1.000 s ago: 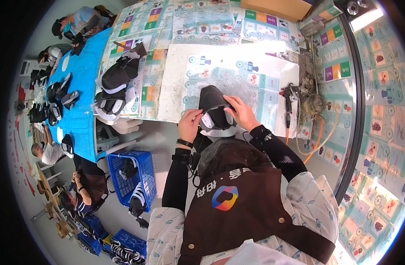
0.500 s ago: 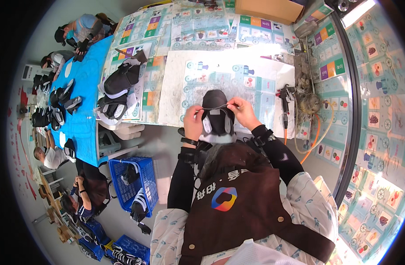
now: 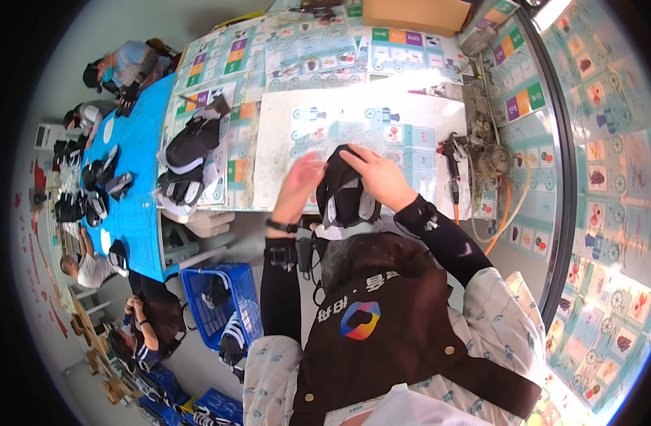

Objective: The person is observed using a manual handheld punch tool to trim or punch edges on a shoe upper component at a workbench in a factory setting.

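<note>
A black shoe (image 3: 344, 190) with pale grey side panels and a white sole edge stands in front of my apron, at the table's near edge. My right hand (image 3: 383, 181) grips it near the toe from the right, with fingertips laid over the top. My left hand (image 3: 301, 183) is close beside the shoe's left side, its fingers smeared by motion. Whether it touches the shoe, I cannot tell. No cord shows between the hands.
A white board (image 3: 283, 121) covers the table there. Left stand black-and-white shoes (image 3: 192, 145); right lies an air gun (image 3: 452, 160) with an orange hose. A blue basket (image 3: 251, 302) with shoes is on the floor. Several other people sit at left near a blue-covered table (image 3: 144, 135).
Both hands have left the dark cord that they held stretched across the shoe. The right hand now lies over the toe; the left has shifted up and left.
</note>
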Demonstrator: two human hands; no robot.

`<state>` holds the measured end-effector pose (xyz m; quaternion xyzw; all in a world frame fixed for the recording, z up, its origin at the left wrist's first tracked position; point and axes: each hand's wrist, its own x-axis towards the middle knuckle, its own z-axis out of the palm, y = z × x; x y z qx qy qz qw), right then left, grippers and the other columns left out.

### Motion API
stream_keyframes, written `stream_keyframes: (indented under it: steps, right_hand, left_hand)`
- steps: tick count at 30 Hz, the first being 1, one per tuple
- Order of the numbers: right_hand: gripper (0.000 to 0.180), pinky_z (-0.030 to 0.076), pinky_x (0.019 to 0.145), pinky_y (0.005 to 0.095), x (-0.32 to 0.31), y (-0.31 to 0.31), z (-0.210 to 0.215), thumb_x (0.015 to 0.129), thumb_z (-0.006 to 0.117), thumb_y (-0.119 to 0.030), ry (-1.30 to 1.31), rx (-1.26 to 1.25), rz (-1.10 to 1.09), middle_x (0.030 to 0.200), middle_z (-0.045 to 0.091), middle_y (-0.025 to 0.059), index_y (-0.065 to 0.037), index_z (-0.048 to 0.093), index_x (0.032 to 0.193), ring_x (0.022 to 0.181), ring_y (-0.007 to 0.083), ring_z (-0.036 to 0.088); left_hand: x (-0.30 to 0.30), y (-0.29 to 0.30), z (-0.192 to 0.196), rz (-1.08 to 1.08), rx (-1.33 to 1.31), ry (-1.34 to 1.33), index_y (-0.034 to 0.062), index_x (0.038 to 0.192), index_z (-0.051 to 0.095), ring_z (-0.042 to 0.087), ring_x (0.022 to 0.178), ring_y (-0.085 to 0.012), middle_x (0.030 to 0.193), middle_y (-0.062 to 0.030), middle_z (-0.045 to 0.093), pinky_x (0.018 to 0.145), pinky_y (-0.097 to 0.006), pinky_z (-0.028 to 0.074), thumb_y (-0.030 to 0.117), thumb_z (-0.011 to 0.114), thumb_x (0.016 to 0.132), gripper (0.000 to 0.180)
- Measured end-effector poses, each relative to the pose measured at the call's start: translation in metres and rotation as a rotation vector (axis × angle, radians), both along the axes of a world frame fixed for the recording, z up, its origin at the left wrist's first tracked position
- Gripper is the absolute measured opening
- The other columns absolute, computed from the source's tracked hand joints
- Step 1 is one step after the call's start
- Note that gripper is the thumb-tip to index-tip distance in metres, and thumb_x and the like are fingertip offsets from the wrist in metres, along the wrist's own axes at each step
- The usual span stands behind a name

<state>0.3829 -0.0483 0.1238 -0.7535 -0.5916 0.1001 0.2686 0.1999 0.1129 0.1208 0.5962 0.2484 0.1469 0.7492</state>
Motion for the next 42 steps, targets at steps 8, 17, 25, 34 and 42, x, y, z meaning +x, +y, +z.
stream_keyframes:
  steps: [8, 17, 25, 34, 42]
  right_hand:
    - [0.04, 0.049, 0.105, 0.0369, 0.041, -0.021, -0.096, 0.099, 0.053, 0.003, 0.806, 0.24, -0.424, 0.135, 0.065, 0.0196, -0.003, 0.059, 0.138, 0.127, 0.0296, 0.063]
    - [0.035, 0.049, 0.1, 0.0488, 0.144, -0.122, -0.209, 0.086, 0.064, -0.012, -0.283, -0.247, -0.815, 0.125, 0.056, 0.0222, 0.003, 0.056, 0.116, 0.123, 0.0429, 0.052]
    - [0.038, 0.056, 0.087, 0.0503, 0.189, -0.165, -0.257, 0.091, 0.059, -0.006, -0.266, -0.266, -0.92, 0.126, 0.053, 0.0235, 0.0, 0.05, 0.127, 0.109, 0.0455, 0.062]
    - [0.029, 0.054, 0.078, 0.0498, 0.171, -0.12, -0.153, 0.079, 0.067, -0.018, 0.572, -0.198, -0.966, 0.098, 0.068, 0.0298, 0.005, 0.069, 0.096, 0.09, 0.0452, 0.069]
    - [0.028, 0.049, 0.049, 0.0319, 0.038, -0.04, -0.069, 0.079, 0.063, -0.005, 1.187, -0.338, -0.306, 0.083, 0.068, 0.0052, -0.005, 0.069, 0.106, 0.068, 0.0142, 0.065]
  left_hand:
    - [-0.06, -0.003, -0.031, 0.153, 0.13, 0.182, -0.0034, 0.148, 0.048, 0.055, 0.131, -0.0228, 0.142, -0.0126, 0.059, 0.11, -0.035, 0.041, 0.02, 0.075, 0.095, 0.064]
    - [0.041, 0.013, 0.029, 0.051, 1.204, 0.554, 0.0008, 0.118, 0.068, 0.067, 0.098, -0.0436, 0.107, -0.0226, 0.071, 0.085, -0.051, 0.053, 0.021, 0.058, 0.099, 0.03]
    - [0.075, 0.019, -0.009, -0.227, 1.231, 0.667, 0.0012, 0.113, 0.069, 0.066, 0.098, -0.0442, 0.103, -0.0232, 0.071, 0.087, -0.051, 0.053, 0.029, 0.061, 0.095, 0.034]
    - [0.068, 0.036, -0.012, -0.214, 1.044, 0.597, 0.0002, 0.115, 0.067, 0.063, 0.107, -0.0446, 0.113, -0.0239, 0.067, 0.093, -0.049, 0.051, 0.031, 0.066, 0.091, 0.039]
    - [0.105, 0.054, -0.02, -0.316, 1.081, 0.765, 0.0034, 0.127, 0.066, 0.064, 0.112, -0.0403, 0.121, -0.0229, 0.068, 0.099, -0.047, 0.051, 0.036, 0.057, 0.09, 0.05]
